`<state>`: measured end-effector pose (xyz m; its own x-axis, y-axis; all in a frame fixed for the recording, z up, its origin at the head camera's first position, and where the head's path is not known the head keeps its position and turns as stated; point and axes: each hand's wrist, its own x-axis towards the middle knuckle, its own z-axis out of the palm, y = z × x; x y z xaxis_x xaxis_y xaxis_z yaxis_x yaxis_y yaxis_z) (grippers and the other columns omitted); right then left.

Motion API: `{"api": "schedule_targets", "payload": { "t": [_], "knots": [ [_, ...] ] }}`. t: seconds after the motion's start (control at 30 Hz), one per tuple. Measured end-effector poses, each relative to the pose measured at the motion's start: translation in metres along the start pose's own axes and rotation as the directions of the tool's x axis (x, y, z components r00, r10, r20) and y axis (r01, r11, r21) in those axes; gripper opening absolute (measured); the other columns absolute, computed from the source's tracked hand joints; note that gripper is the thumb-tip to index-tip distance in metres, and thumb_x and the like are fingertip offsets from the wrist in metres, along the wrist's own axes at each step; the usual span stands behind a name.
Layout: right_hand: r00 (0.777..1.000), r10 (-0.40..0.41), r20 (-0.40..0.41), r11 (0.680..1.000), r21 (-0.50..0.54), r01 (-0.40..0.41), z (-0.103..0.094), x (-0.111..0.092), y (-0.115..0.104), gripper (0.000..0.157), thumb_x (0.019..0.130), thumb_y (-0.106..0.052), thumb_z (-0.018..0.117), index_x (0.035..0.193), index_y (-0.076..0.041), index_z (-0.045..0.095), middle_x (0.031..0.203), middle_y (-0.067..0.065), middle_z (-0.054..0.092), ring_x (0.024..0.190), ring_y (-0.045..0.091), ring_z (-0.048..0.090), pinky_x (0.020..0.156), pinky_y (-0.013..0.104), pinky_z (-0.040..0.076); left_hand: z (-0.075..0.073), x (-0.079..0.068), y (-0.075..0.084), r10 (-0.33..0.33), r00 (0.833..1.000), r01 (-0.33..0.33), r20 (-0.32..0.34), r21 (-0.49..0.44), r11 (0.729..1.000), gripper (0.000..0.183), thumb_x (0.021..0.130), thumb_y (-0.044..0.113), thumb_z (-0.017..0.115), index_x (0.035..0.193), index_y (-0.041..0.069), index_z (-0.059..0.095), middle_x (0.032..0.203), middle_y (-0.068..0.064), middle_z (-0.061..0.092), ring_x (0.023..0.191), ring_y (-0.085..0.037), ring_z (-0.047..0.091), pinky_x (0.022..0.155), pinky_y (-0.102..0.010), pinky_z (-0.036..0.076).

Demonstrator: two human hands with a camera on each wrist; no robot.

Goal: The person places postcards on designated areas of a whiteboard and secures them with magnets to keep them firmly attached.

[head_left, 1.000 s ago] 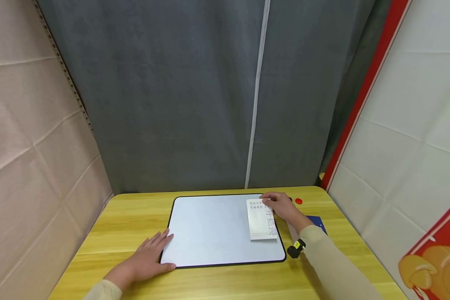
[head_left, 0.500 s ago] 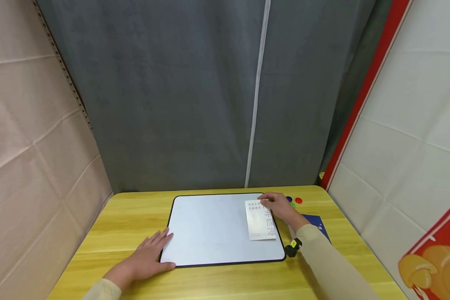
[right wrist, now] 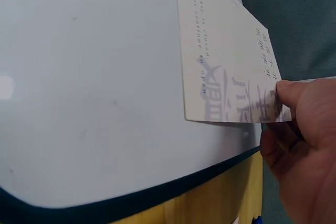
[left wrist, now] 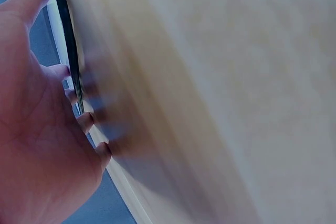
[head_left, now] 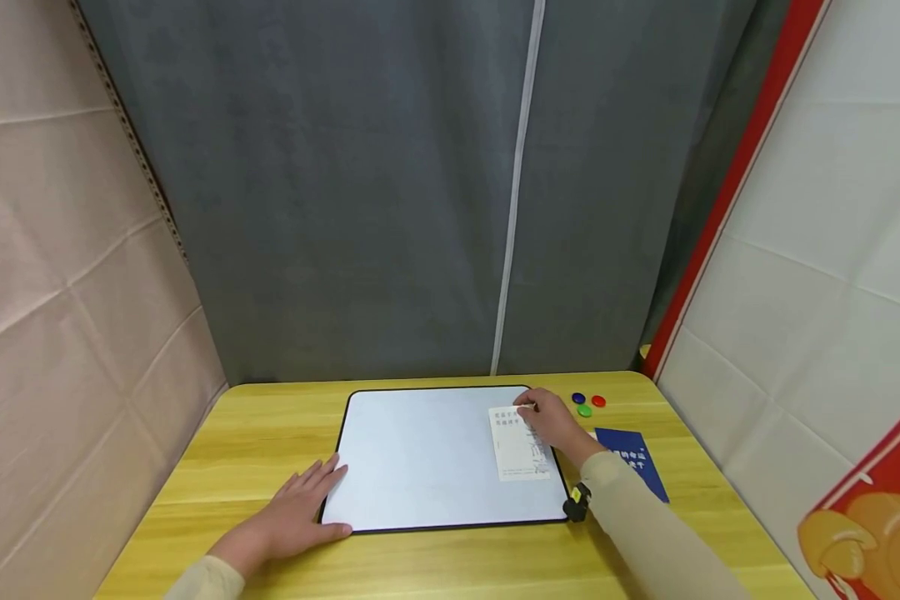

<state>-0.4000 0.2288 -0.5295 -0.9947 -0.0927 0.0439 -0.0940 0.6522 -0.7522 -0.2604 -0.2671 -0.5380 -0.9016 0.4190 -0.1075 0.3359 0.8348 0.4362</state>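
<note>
A whiteboard (head_left: 420,467) with a black rim lies flat on the wooden table. My left hand (head_left: 292,512) rests at its lower left edge, fingers spread and fairly straight; in the left wrist view the fingertips (left wrist: 86,121) touch the dark rim. Over the board's right part is a white card (head_left: 513,454) printed with characters. My right hand (head_left: 555,421) pinches the card's upper right corner between thumb and fingers. The right wrist view shows the thumb on top of the card (right wrist: 231,66), the other fingers beneath it, and a shadow under its near edge.
Right of the board lie a blue magnet (head_left: 578,398), a green magnet (head_left: 584,411) and a red magnet (head_left: 598,402). A dark blue card (head_left: 633,458) with white characters lies nearer, partly behind the right forearm. A grey curtain (head_left: 360,208) hangs behind the table (head_left: 270,425).
My right hand has shifted slightly left and down with the white card. The blue and green magnets and more of the dark blue card have come into view. The left hand stays put.
</note>
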Motion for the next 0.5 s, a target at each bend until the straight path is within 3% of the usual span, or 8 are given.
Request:
{"api": "schedule_targets", "payload": {
  "t": [0.2,0.5],
  "knots": [
    [0.999,-0.035,-0.014,0.997,-0.072,0.034,0.0041,-0.0002,-0.0008,0.012,0.109,-0.011,0.071,0.119,-0.011,0.078,0.116,0.006,0.066,0.102,0.025,0.061,0.096,0.043,0.056,0.0006,0.0004,-0.0006,-0.007,1.0,0.007,0.004,-0.002,1.0,0.106,0.094,0.072,0.076,0.171,0.008,0.04,0.182,-0.017,0.024,0.165,-0.052,0.021,0.128,-0.077,0.013],
    [1.0,-0.02,-0.023,0.986,-0.163,0.016,0.0086,0.0025,-0.0025,0.011,0.109,-0.01,0.072,0.118,-0.01,0.078,0.112,0.006,0.064,0.103,0.027,0.06,0.101,0.047,0.056,0.0022,0.0004,-0.0012,-0.027,1.0,0.027,0.001,0.0,1.0,0.107,0.093,0.074,0.075,0.172,0.01,0.04,0.183,-0.014,0.024,0.166,-0.049,0.021,0.13,-0.076,0.013]
  ]
}}
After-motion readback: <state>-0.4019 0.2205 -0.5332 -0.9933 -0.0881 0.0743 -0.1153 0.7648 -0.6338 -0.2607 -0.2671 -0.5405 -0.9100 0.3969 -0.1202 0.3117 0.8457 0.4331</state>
